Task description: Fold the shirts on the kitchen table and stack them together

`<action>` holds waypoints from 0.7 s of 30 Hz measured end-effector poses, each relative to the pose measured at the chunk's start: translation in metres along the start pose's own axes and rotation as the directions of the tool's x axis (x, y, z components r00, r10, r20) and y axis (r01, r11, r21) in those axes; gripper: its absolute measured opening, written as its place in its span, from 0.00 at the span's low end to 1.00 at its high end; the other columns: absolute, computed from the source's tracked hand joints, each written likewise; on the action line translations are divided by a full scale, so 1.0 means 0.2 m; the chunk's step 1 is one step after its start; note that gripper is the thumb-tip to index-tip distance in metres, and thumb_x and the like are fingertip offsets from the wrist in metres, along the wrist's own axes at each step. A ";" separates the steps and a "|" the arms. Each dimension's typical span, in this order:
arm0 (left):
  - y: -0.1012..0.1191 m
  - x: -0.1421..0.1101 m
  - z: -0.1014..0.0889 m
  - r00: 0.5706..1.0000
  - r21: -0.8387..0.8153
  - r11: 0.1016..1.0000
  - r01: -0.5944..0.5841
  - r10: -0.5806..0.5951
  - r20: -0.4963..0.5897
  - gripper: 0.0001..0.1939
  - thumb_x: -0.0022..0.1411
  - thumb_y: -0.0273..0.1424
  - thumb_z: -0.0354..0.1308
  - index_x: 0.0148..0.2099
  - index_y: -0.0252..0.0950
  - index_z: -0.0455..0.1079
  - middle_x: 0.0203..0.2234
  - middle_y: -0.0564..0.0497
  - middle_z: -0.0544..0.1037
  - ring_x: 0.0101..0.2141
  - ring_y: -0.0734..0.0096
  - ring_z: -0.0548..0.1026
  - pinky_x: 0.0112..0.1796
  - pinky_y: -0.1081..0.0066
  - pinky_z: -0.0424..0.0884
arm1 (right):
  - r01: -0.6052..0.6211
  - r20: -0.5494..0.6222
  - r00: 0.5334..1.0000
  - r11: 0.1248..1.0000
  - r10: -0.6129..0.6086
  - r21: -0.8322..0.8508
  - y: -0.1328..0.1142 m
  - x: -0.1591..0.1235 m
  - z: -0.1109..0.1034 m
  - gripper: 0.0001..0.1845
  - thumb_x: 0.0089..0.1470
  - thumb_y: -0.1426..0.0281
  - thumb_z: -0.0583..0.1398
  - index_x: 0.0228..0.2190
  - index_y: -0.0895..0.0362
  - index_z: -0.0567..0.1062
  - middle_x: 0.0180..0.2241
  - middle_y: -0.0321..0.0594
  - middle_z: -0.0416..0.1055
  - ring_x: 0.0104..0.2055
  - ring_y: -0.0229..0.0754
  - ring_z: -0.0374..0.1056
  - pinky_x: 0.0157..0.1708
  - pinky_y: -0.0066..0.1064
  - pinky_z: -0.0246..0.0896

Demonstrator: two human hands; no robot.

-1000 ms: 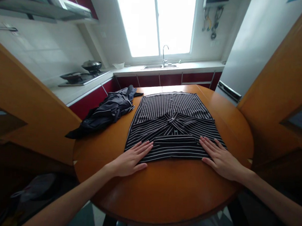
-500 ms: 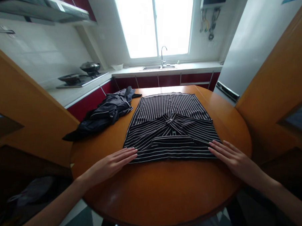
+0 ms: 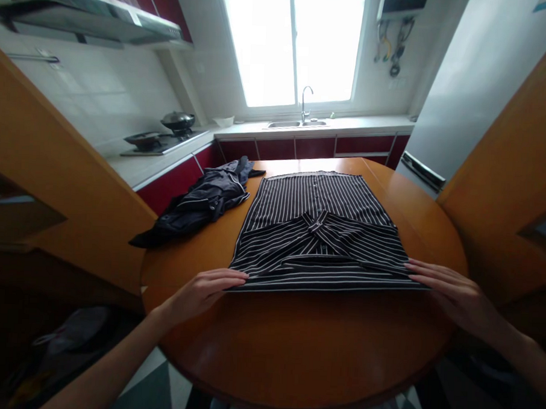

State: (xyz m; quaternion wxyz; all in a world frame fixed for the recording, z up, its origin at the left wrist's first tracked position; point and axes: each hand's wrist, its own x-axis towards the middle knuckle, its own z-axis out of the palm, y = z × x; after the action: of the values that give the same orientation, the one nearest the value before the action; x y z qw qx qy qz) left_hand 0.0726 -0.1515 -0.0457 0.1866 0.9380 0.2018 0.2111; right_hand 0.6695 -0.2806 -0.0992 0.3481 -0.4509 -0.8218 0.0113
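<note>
A black shirt with white stripes [image 3: 319,230] lies on the round wooden table [image 3: 321,351], its sleeves and collar part folded over the near half. At its near left corner, my left hand [image 3: 210,289] grips the edge, fingers on top and the thumb out of sight underneath. My right hand [image 3: 450,290] holds the near right corner the same way. Between the two hands the near edge is pulled straight and looks slightly raised off the table.
A crumpled dark garment [image 3: 201,198] lies at the table's left, hanging past its edge. Beyond stand a stove with pans [image 3: 177,122], a sink with a faucet [image 3: 304,106], and a fridge [image 3: 435,103] at the right. Wooden door frames flank the table.
My hands have gone from lying flat on the shirt's near corners to gripping them. The near edge is now taut and straighter. The view has shifted slightly left.
</note>
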 end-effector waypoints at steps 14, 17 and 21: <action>0.01 0.24 -0.27 0.911 -0.330 0.909 0.255 -0.340 -0.232 0.20 0.63 0.47 0.62 0.34 0.34 0.81 0.34 0.44 0.83 0.33 0.60 0.80 0.34 0.70 0.76 | -0.309 -0.246 0.852 0.823 0.462 0.476 -0.10 0.38 -0.21 0.08 0.52 0.60 0.69 0.28 0.51 0.82 0.39 0.44 0.82 0.45 0.54 0.78 0.49 0.43 0.75; -0.06 0.29 -0.27 0.848 -0.388 0.877 0.284 -0.418 -0.325 0.22 0.59 0.50 0.64 0.34 0.34 0.82 0.34 0.44 0.83 0.33 0.59 0.79 0.33 0.69 0.75 | -0.286 -0.312 0.827 0.828 0.468 0.482 -0.08 0.45 -0.21 0.10 0.49 0.59 0.70 0.27 0.52 0.82 0.36 0.44 0.82 0.41 0.53 0.79 0.45 0.41 0.75; -0.12 0.26 -0.24 0.791 -0.459 0.828 0.322 -0.502 -0.350 0.22 0.56 0.51 0.65 0.35 0.35 0.82 0.33 0.44 0.82 0.32 0.59 0.78 0.32 0.68 0.75 | -0.308 -0.320 0.817 0.832 0.480 0.461 -0.06 0.45 -0.20 0.09 0.48 0.59 0.70 0.27 0.51 0.83 0.35 0.42 0.82 0.39 0.51 0.78 0.43 0.41 0.75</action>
State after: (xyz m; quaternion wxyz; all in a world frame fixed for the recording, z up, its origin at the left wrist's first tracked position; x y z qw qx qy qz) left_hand 0.0861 -0.0943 0.0020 0.3518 0.7392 0.3989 0.4131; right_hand 0.6535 -0.2322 -0.0140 0.5893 -0.5276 -0.5934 0.1492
